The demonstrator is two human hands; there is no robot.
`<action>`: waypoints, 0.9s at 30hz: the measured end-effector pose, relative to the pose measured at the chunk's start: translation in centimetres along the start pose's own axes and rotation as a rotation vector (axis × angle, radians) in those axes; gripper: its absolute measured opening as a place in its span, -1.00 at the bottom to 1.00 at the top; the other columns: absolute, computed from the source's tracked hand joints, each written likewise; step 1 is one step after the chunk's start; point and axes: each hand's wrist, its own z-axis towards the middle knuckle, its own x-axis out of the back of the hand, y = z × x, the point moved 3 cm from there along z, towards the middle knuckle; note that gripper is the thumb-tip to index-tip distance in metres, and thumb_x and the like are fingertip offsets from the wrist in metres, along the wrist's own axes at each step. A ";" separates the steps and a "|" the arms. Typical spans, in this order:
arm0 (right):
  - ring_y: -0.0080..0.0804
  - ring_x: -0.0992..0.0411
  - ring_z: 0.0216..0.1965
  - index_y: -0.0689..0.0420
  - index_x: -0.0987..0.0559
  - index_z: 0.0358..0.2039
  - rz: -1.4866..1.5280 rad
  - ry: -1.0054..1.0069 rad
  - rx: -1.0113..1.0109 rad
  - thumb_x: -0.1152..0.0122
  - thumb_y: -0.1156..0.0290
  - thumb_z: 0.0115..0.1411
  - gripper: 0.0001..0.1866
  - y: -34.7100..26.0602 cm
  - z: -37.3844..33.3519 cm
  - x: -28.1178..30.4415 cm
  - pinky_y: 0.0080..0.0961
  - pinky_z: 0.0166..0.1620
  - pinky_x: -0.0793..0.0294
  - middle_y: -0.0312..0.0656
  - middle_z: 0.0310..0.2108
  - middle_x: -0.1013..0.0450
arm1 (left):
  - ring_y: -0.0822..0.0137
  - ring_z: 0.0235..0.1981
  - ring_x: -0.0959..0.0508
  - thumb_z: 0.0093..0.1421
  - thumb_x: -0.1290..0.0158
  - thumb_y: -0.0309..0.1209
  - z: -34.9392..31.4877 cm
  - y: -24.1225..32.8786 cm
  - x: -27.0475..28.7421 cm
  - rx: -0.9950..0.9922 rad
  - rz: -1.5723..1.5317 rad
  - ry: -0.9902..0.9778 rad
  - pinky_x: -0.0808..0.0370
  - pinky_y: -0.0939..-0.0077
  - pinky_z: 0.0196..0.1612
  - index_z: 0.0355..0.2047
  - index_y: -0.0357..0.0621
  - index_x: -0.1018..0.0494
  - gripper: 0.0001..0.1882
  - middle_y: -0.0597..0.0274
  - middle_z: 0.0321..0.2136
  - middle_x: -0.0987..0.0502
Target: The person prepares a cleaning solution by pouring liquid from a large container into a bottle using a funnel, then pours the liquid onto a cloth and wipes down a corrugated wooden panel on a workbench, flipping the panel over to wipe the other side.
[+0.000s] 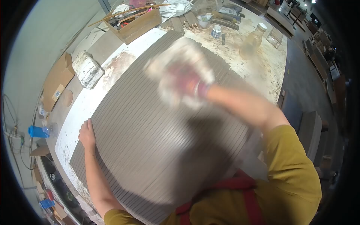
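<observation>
A large grey-brown grooved panel lies across the worktable, its surface ribbed with narrow parallel lines. My left hand is closed on the panel's left edge. Toward the far part of the panel, my right hand, in a reddish-purple glove, presses on a bunched white cloth. Both the cloth and that hand are smeared by motion, and the glove hides the fingers' exact grip. A shadow of my upper body falls over the panel's near right part.
Beyond the panel stand a cardboard box of tools, a small jar and a capped bottle of yellowish liquid. On the left are a white wrapped block, a cardboard piece and a blue cup.
</observation>
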 end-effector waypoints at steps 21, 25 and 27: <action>-0.22 -0.43 -0.04 0.15 -0.34 0.08 0.202 -0.016 0.394 -0.17 0.36 0.13 -0.50 -4.3 -0.8 1.8 -0.37 -0.04 -0.48 -0.09 -0.02 -0.42 | 0.01 -0.08 -0.41 0.33 0.36 -0.09 -0.5 -1.7 -0.6 -0.034 -0.064 0.018 -0.23 0.09 0.01 -0.05 -0.06 -0.39 -0.55 0.11 -0.11 -0.47; -0.05 -0.25 0.13 0.17 -0.31 0.07 -0.927 0.441 -0.043 0.00 -0.01 0.18 -0.41 3.8 3.2 11.8 -0.17 0.11 -0.24 0.03 0.09 -0.27 | 0.02 -0.08 -0.41 0.33 0.39 -0.07 0.1 0.6 -0.6 -0.029 -0.024 0.034 -0.20 0.04 0.03 -0.07 -0.06 -0.40 -0.53 0.10 -0.12 -0.47; -0.05 -0.23 0.15 0.16 -0.28 0.11 -0.890 0.347 -0.047 0.00 -0.02 0.18 -0.38 1.9 2.6 8.4 -0.20 0.15 -0.19 0.03 0.11 -0.25 | 0.02 -0.07 -0.41 0.33 0.39 -0.07 -0.3 0.2 -0.5 0.004 -0.018 0.013 -0.20 0.04 0.03 -0.07 -0.06 -0.41 -0.53 0.10 -0.13 -0.47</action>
